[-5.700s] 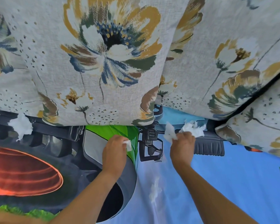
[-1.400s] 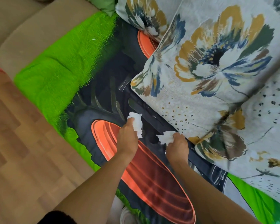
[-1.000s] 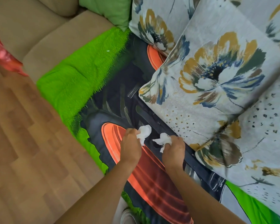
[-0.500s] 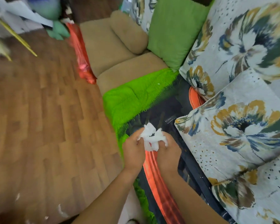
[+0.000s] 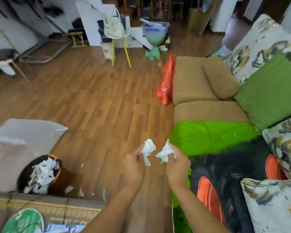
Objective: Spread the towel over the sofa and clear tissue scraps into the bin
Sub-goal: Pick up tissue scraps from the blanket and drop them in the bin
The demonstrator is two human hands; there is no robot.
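Hands have parted since a moment ago, and the view has swung off the cushions toward the room. The left hand [image 5: 133, 167] has its fingers [image 5: 139, 151] curled round a crumpled tissue wad [image 5: 148, 148]. The right hand [image 5: 177, 165] pinches a second wad [image 5: 165, 151] just beside it, not touching, over the wood floor [image 5: 99, 106]. The towel [image 5: 208, 137] lies spread on the sofa [image 5: 200, 111] at right. The bin [image 5: 64, 179] stands low left, stuffed with tissue, with loose scraps [image 5: 69, 189] beside it.
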